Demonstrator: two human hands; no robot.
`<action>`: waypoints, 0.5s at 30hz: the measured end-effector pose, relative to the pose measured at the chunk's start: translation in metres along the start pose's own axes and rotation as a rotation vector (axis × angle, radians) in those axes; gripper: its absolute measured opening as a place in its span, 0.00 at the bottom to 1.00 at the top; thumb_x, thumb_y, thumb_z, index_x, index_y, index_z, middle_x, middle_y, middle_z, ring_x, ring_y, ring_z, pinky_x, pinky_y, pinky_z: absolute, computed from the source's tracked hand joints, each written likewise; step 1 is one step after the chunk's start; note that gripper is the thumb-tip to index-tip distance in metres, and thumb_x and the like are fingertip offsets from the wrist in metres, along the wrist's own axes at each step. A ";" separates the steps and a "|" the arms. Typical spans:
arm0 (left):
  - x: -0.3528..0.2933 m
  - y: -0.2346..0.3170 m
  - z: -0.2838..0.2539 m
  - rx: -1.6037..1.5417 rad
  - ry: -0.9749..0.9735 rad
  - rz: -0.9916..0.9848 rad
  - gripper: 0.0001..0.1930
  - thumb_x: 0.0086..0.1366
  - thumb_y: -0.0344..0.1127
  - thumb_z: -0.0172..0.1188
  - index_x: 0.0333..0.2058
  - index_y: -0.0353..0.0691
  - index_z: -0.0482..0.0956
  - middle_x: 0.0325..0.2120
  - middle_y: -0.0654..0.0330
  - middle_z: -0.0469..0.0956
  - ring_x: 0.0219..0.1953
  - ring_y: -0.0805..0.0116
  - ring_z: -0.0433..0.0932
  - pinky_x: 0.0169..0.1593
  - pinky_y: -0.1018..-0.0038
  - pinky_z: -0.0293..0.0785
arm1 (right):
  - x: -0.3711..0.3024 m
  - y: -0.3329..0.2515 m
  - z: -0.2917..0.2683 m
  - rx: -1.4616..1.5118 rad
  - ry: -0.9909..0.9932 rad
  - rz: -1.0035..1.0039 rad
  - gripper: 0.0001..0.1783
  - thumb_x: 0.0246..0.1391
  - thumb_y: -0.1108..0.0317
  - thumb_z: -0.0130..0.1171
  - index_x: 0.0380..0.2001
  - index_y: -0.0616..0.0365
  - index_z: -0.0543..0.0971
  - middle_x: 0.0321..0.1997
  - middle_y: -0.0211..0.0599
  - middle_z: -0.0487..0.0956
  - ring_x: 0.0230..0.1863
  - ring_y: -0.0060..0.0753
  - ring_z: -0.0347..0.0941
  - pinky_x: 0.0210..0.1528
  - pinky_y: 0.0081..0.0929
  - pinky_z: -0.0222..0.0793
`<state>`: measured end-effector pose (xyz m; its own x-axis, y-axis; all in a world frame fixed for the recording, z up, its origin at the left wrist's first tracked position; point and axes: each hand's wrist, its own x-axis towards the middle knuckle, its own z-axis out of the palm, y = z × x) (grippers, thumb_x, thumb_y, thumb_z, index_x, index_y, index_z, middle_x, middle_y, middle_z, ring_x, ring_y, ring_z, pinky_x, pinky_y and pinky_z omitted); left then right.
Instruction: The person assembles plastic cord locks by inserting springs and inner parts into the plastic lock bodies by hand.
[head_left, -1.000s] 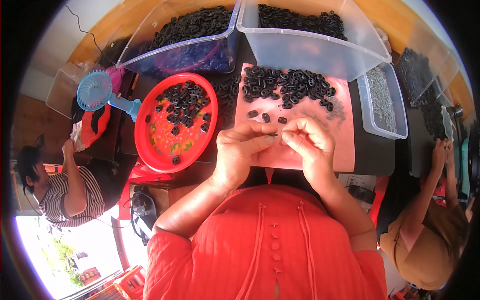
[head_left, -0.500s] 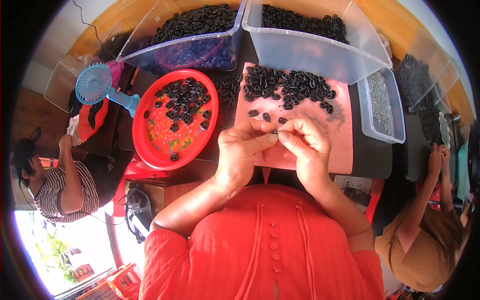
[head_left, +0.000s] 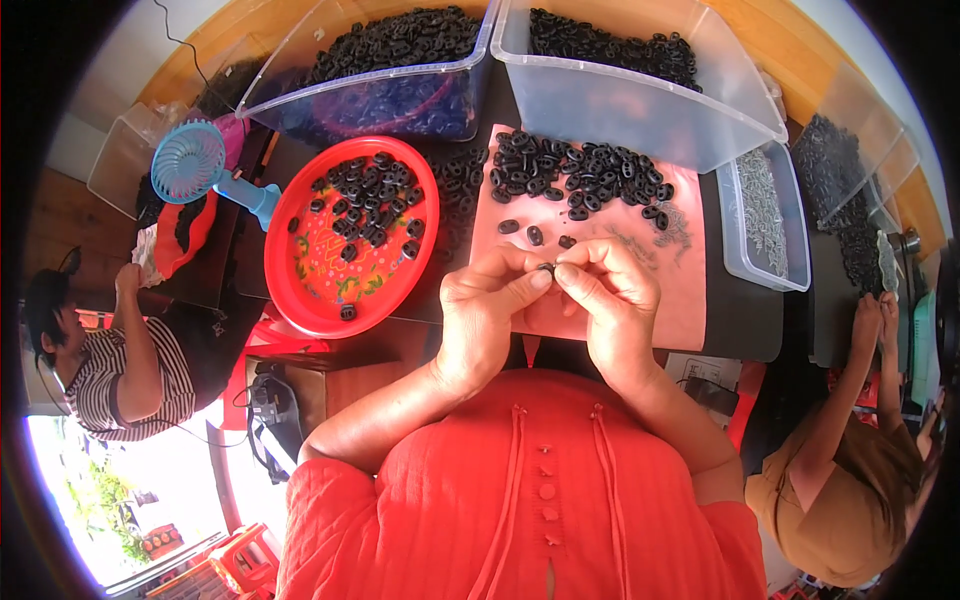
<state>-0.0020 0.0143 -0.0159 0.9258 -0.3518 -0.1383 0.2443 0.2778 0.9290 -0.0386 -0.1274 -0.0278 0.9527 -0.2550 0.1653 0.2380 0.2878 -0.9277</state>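
Note:
Over the near part of a pink sheet (head_left: 675,315), my two hands meet at their fingertips. My left hand (head_left: 480,315) pinches a small black plastic piece (head_left: 546,268) between thumb and index finger. From the other side, my right hand (head_left: 617,305) is closed at the same spot, its thumb and index finger pressed together; what it grips is hidden. Just beyond my fingers lie a few loose black two-holed pieces (head_left: 508,227). Farther off, a pile of similar pieces (head_left: 590,172) covers the sheet's back, with thin grey metal springs (head_left: 675,228) scattered at its right.
On the left stands a red oval tray (head_left: 300,290) with black pieces, near a blue handheld fan (head_left: 240,193). Two large clear bins (head_left: 640,115) of black parts line the back. A small clear box (head_left: 750,272) holds springs. People work at left (head_left: 130,370) and right (head_left: 840,490).
My hands stay pinched together in nearly the same place. The left thumb and the small black piece have shifted very slightly. The whole view has moved a little.

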 end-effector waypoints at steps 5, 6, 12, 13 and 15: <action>-0.002 0.000 -0.004 -0.059 -0.004 -0.030 0.02 0.65 0.26 0.59 0.35 0.36 0.79 0.29 0.65 0.79 0.31 0.80 0.76 0.35 0.83 0.75 | -0.001 -0.002 -0.003 -0.172 -0.016 -0.021 0.02 0.57 0.78 0.60 0.33 0.63 0.76 0.29 0.23 0.75 0.26 0.10 0.66 0.26 0.11 0.62; -0.002 0.001 -0.005 -0.060 -0.001 -0.080 0.02 0.65 0.26 0.59 0.36 0.36 0.78 0.29 0.64 0.79 0.30 0.79 0.76 0.34 0.82 0.76 | -0.001 -0.002 -0.003 -0.172 -0.017 -0.020 0.02 0.57 0.78 0.60 0.33 0.63 0.76 0.29 0.23 0.75 0.26 0.10 0.66 0.26 0.11 0.62; 0.000 -0.004 -0.008 -0.012 -0.017 -0.046 0.03 0.66 0.28 0.58 0.37 0.36 0.78 0.28 0.64 0.79 0.27 0.80 0.76 0.26 0.83 0.73 | 0.002 -0.004 -0.006 -0.363 -0.085 -0.114 0.03 0.56 0.80 0.60 0.33 0.64 0.76 0.27 0.25 0.75 0.26 0.12 0.67 0.28 0.14 0.64; 0.000 -0.005 -0.008 -0.013 -0.017 -0.046 0.03 0.66 0.28 0.58 0.37 0.36 0.78 0.28 0.64 0.79 0.27 0.80 0.76 0.26 0.83 0.73 | 0.002 -0.003 -0.006 -0.400 -0.089 -0.167 0.03 0.56 0.80 0.60 0.33 0.64 0.75 0.28 0.26 0.75 0.27 0.14 0.67 0.29 0.15 0.65; 0.000 -0.006 -0.009 -0.012 -0.017 -0.012 0.03 0.67 0.28 0.58 0.37 0.35 0.77 0.27 0.63 0.79 0.25 0.79 0.75 0.25 0.82 0.72 | 0.003 -0.003 -0.006 -0.437 -0.093 -0.220 0.03 0.56 0.80 0.59 0.32 0.65 0.75 0.28 0.27 0.75 0.27 0.15 0.68 0.31 0.16 0.66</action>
<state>-0.0011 0.0207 -0.0245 0.9178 -0.3701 -0.1440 0.2593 0.2837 0.9232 -0.0374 -0.1342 -0.0269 0.9066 -0.1768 0.3832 0.3524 -0.1825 -0.9179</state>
